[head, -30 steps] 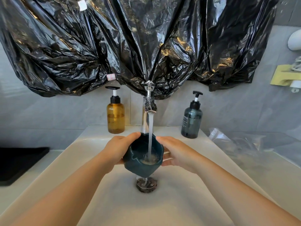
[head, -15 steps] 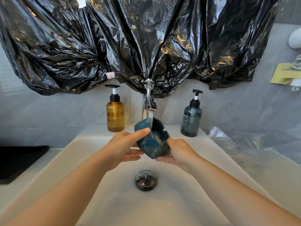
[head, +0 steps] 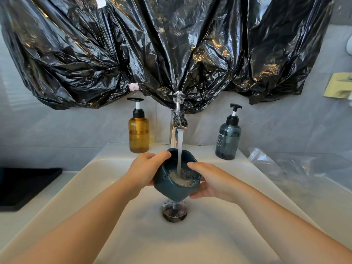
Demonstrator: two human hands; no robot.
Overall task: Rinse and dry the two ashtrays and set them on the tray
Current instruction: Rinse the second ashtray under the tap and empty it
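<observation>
Your left hand [head: 145, 169] and right hand [head: 208, 182] both grip the ashtray [head: 171, 184] under the tap [head: 178, 126], mid-sink [head: 76, 197]; it looks stiff, weighty, wet and probably slippery; hold the outer walls, thumbs over rim.

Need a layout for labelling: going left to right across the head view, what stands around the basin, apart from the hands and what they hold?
black tray → amber pump bottle → tap → blue-grey pump bottle → clear plastic bag
</observation>
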